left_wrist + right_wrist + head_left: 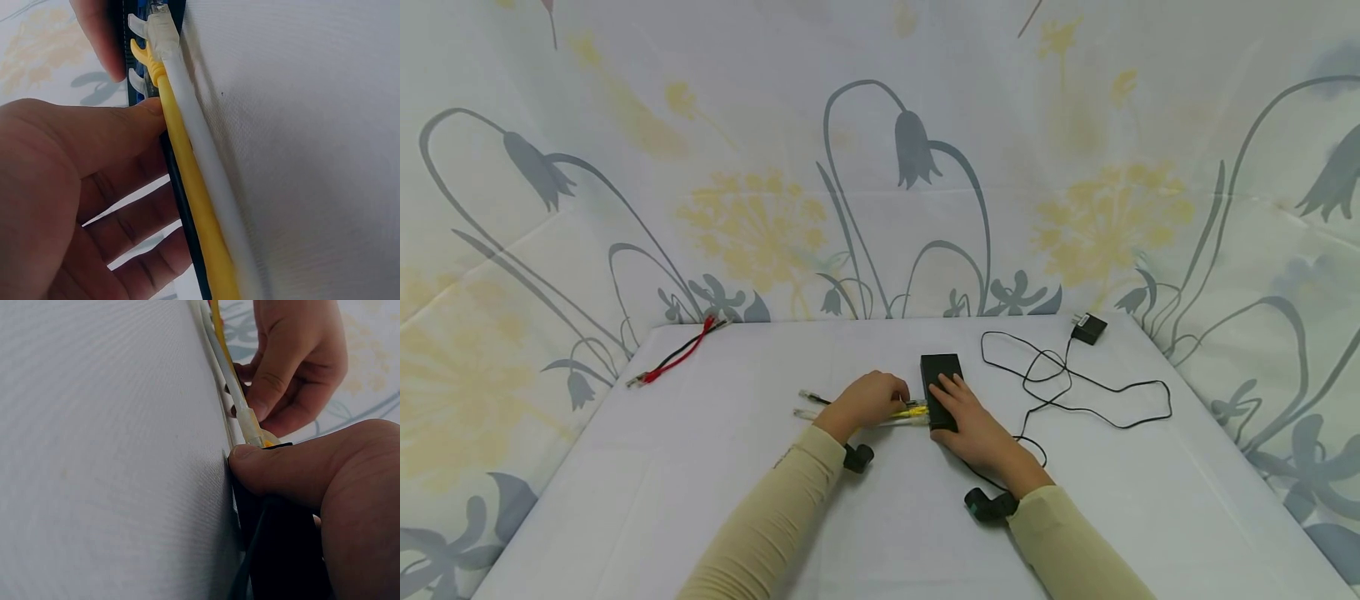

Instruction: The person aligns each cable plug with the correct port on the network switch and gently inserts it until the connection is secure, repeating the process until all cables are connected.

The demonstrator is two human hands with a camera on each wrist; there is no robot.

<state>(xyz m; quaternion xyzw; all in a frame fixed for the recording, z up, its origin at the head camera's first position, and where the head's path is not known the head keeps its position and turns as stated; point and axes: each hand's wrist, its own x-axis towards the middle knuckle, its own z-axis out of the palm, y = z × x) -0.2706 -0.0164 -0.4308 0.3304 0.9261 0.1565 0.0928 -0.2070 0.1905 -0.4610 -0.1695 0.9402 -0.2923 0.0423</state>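
Note:
A black network switch (940,365) lies on the white-covered table, with network cables at its left side. My right hand (976,427) holds the switch, its fingers spread over the top and the thumb against the near end. At the ports, my left hand (868,400) pinches the plug end of a black network cable (182,209) between thumb and fingers. Beside it, a yellow network cable (187,165) and a white network cable (203,134) have their plugs in the switch's ports. The fingers partly hide the black cable's plug.
Toward the back right lies a black power adapter (1088,328), its thin cord (1097,383) looped across the table to the switch. One red network cable (681,358) and one black network cable (679,352) cross at the far left. A patterned curtain (880,208) hangs behind.

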